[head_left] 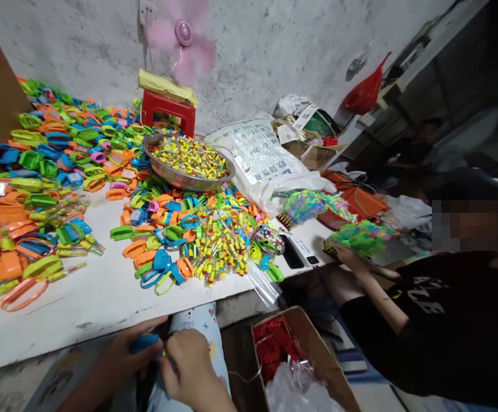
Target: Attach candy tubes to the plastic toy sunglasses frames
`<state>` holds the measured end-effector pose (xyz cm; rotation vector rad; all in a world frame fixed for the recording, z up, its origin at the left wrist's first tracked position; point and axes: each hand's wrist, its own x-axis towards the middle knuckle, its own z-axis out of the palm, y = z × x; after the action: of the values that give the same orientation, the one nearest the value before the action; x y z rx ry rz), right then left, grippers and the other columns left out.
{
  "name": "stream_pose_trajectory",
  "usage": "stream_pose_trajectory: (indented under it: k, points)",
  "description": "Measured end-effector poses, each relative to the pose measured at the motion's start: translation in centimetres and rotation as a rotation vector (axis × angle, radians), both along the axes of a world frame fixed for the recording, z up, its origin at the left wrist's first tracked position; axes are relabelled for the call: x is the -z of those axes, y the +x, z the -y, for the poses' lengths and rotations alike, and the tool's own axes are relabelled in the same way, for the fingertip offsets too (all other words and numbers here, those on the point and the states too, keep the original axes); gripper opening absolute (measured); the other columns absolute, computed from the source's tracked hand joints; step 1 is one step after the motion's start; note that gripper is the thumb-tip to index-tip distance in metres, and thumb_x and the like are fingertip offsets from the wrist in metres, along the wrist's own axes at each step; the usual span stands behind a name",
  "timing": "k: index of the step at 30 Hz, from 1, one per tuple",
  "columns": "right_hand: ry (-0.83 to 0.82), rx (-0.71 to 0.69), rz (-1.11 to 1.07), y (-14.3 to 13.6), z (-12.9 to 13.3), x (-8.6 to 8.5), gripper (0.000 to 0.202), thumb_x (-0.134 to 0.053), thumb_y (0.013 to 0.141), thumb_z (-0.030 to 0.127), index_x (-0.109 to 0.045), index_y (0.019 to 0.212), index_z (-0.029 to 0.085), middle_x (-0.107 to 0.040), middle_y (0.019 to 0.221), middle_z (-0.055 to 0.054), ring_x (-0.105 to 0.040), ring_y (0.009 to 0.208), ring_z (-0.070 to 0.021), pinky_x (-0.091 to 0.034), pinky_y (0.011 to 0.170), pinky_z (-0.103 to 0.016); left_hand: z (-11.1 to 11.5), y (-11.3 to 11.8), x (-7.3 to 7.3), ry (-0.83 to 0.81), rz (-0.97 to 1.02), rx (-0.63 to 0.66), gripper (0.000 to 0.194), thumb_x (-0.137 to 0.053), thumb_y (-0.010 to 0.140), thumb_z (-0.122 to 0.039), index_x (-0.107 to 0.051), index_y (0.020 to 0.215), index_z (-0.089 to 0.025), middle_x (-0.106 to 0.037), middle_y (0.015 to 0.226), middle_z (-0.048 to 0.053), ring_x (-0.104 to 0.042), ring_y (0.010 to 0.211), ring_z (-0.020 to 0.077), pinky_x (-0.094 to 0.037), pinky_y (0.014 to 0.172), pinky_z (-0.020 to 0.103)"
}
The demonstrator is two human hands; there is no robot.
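Observation:
Low in front of the table, over my lap, my left hand (129, 355) is closed around a blue plastic toy watch (143, 343); the fingers hide much of it. Right beside it, my right hand (193, 366) is pinched on a small yellow piece (164, 353), close to the blue watch's end. Most of that piece is covered, so its full shape cannot be made out. On the table ahead lie a heap of small yellow-capped tubes (221, 243) and a pile of coloured toy watches (163, 266).
A metal bowl (189, 182) of yellow-capped pieces stands behind the heap, near a red stool (167, 109) and a pink fan (184, 33). A white sack (261, 149) and phone (292, 252) lie rightward. Below is a cardboard box (321, 355). A co-worker (403, 309) sits at right.

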<state>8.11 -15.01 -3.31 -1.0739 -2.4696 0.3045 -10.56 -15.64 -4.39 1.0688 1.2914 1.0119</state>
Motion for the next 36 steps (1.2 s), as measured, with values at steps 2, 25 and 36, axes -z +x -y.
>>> stream_pose_trajectory:
  k: [2,25,36]
  points:
    - [-0.013,0.003,-0.052,-0.2,0.0,-0.1,0.009,-0.055,0.081,0.027,-0.046,0.079,0.024,-0.06,0.074,-0.002,-0.055,0.069,-0.0218,-0.036,0.061,-0.033,-0.3,-0.2,-0.4,-0.015,-0.021,-0.01,0.041,-0.078,0.063,-0.053,-0.079,0.097,-0.029,-0.075,0.07,0.001,-0.07,0.07,0.025,-0.058,0.057,0.031]
    - [-0.288,0.071,-0.616,-0.9,-0.8,-0.9,0.01,-0.045,0.097,0.021,-0.054,0.093,0.022,-0.062,0.089,-0.006,-0.059,0.086,-0.0192,-0.048,0.075,-0.033,-0.2,0.2,-1.6,0.03,-0.032,-0.074,0.058,-0.079,0.069,-0.042,-0.069,0.122,-0.021,-0.078,0.099,0.006,-0.073,0.087,0.0251,-0.059,0.085,0.039]
    - [-0.337,0.058,-0.641,-0.8,-1.3,-0.7,0.009,-0.046,0.097,0.023,-0.052,0.09,0.022,-0.063,0.09,-0.006,-0.061,0.087,-0.0185,-0.049,0.077,-0.032,0.2,0.5,-1.6,0.175,-0.19,-0.043,0.049,-0.079,0.071,-0.036,-0.071,0.118,-0.026,-0.079,0.098,0.003,-0.074,0.087,0.0239,-0.058,0.086,0.038]
